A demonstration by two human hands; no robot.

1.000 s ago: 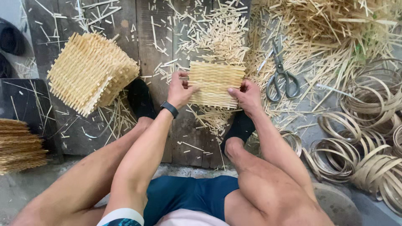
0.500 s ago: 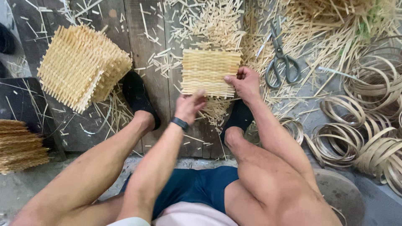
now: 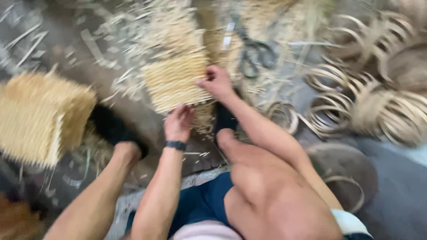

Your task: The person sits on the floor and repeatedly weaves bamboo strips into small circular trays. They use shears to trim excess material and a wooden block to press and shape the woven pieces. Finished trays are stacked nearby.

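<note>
A flat woven straw panel (image 3: 174,82) lies on the dark floor (image 3: 133,115) between the person's feet, amid scattered straw trimmings. The right hand (image 3: 216,82) presses fingers-down on the panel's right edge, while the left hand (image 3: 179,122) hovers loosely curled and holding nothing at its lower edge. Scissors (image 3: 254,52) lie just beyond, a woven basket (image 3: 40,118) sits left, coiled hoops (image 3: 356,102) right
</note>
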